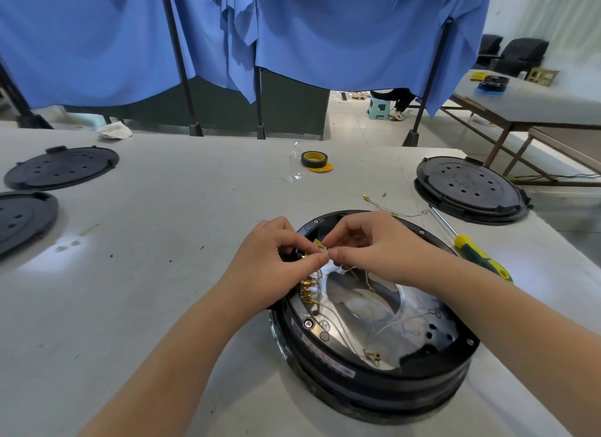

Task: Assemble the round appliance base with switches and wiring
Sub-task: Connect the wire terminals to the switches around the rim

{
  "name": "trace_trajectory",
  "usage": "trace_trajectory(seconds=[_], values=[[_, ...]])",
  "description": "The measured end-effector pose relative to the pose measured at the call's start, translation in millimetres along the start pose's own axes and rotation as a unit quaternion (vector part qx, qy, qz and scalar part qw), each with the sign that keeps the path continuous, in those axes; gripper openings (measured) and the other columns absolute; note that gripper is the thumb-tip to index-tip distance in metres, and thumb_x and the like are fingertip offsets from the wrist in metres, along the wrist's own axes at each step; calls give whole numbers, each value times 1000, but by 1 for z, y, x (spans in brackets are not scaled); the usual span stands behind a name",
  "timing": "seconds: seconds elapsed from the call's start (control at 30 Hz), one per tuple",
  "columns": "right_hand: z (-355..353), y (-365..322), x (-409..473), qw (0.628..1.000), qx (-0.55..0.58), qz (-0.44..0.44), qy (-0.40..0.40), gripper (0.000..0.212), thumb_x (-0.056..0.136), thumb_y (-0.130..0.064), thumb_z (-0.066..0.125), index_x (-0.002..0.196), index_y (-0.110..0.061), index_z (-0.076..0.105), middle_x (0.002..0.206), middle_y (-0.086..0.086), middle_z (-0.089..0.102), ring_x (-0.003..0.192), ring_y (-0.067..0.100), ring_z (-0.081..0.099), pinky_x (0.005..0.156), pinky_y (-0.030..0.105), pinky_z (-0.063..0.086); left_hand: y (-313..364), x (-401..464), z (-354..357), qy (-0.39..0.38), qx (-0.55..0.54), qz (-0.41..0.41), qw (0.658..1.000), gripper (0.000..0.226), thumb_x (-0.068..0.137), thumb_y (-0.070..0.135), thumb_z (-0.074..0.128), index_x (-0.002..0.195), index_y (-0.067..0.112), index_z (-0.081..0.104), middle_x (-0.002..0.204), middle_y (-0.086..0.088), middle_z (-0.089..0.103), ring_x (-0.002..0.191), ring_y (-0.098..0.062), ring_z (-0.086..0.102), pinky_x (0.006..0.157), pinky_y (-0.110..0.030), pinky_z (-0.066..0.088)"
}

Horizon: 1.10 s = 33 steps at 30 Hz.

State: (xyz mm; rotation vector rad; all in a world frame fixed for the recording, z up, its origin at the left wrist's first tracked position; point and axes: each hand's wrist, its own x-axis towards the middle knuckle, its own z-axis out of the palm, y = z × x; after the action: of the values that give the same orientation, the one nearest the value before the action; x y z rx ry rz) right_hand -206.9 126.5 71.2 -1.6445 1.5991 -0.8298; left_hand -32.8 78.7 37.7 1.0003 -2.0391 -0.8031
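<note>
Head view looks down on a pale worktop [169,208] where the round appliance base [374,355] sits open side up toward the near right edge, its shiny metal plate and loose wiring exposed, probably so the terminals can be reached from above. A second base with its black cover [470,189] fitted rests by the far right edge, and two spare black covers [61,166] lie at the left edge, likely waiting their turn. A green and yellow screwdriver [471,248] lies just beside the open base on its right, within easy reach, and a roll of tape [313,159] sits near the far edge. A few loose wire leads [390,208] lie on the worktop just beyond the base. Over the base's far left rim, the left hand [276,257] and right hand [374,244] meet, fingers curled tight and pinching a small brass connector [320,245] between them, apparently to join a wire to a terminal. A row of brass terminals [309,290] lies just below the fingertips, inside the rim.
</note>
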Motion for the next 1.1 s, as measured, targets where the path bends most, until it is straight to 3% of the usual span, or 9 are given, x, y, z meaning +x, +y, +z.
trace_trajectory(seconds=[0.17,0.23,0.33,0.43,0.67,0.9,1.1], values=[[-6,-3,2,999,19,31,11,10,85,-6,67,88,-15,70,74,2,69,62,3,63,65,17,56,-4,-1,2,26,-23,7,999,7,73,29,80,69,32,74,68,8,50,68,-5,48,60,-9,34],[-7,-3,2,999,12,40,3,10,85,-6,67,88,-15,71,73,2,69,61,1,63,61,14,54,-6,-1,3,40,-71,-9,997,8,78,27,75,70,26,74,68,2,58,64,-8,53,56,-15,40],[-6,-4,2,999,5,44,-3,10,84,-8,68,88,-16,73,70,-3,70,59,-1,64,57,10,49,-11,2,3,72,-142,-53,986,11,87,21,67,77,23,72,74,-3,68,71,-18,63,64,-28,50],[-5,-4,3,999,-14,29,-7,12,83,-9,69,85,-20,74,66,-8,70,60,-1,64,56,9,47,-19,5,2,112,-138,-76,981,10,85,14,67,82,23,70,67,-4,61,60,-8,54,55,-18,45],[2,1,2,999,-50,4,-2,17,81,-11,66,81,-26,75,62,-14,68,57,-2,59,56,13,48,-27,3,8,77,-141,-67,985,3,87,19,68,85,20,66,46,10,48,45,-1,43,45,-12,37],[6,0,3,998,-65,-17,-3,22,80,-12,64,76,-31,74,59,-12,66,56,4,55,55,14,45,-28,2,9,75,-132,-53,987,2,89,21,66,87,21,65,39,8,37,39,-6,33,43,-13,33],[8,2,4,997,-69,-18,-11,20,81,-14,65,77,-30,75,60,-14,66,56,2,54,55,13,45,-29,3,10,70,-127,-54,988,2,90,21,64,89,23,65,45,-4,47,42,-11,38,44,-16,36]])
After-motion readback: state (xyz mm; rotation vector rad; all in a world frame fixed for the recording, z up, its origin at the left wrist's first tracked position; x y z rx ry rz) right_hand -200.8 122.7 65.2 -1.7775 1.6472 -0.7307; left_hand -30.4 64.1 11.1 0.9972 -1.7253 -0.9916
